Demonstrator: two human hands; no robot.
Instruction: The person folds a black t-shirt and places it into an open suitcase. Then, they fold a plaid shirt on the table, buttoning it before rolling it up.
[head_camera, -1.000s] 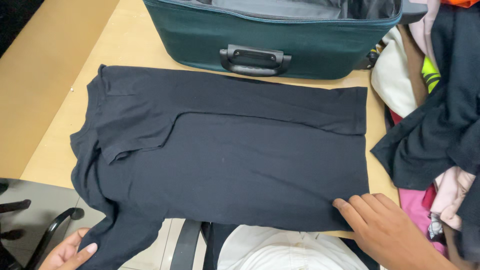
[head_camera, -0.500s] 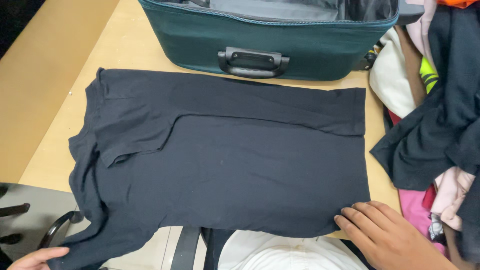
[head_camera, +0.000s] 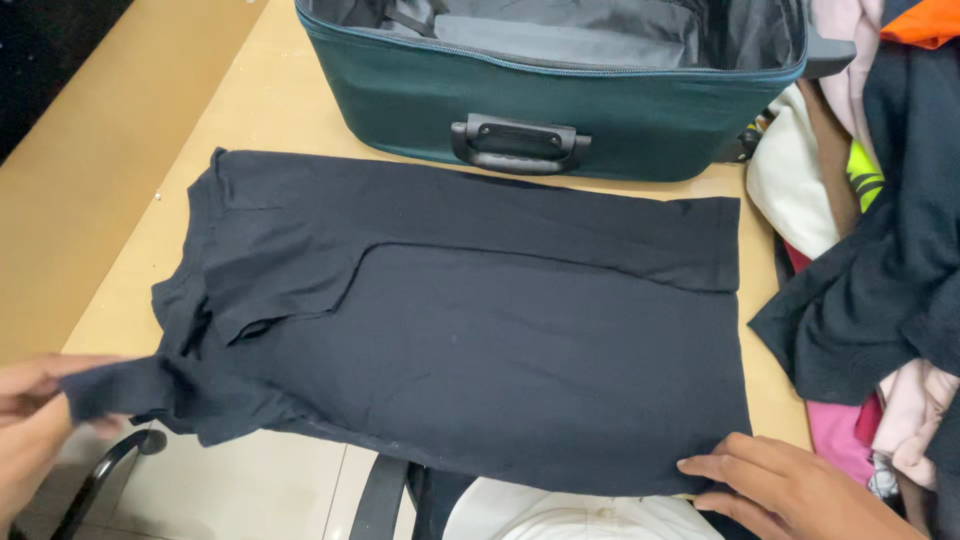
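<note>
Dark tee (head_camera: 470, 330) lies flat on the worktop (head_camera: 250, 100), just in front of the open teal suitcase (head_camera: 560, 110). Left hand (head_camera: 25, 420) has fingers pinched shut on the sleeve (head_camera: 115, 388), pulled out sideways past the edge. Right hand (head_camera: 790, 490) w/ fingers spread open, pressing the hem corner; clothes pile (head_camera: 880, 250) at the right.

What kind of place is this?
Probably a room at home or an office where someone is packing: an open green suitcase sits on a wooden table, with a dark T-shirt spread out and a pile of clothes alongside.

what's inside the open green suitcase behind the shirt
The open teal fabric suitcase shows grey lining and a dark strap; no clothes visible. Its front wall hides the near part of the floor.
</note>
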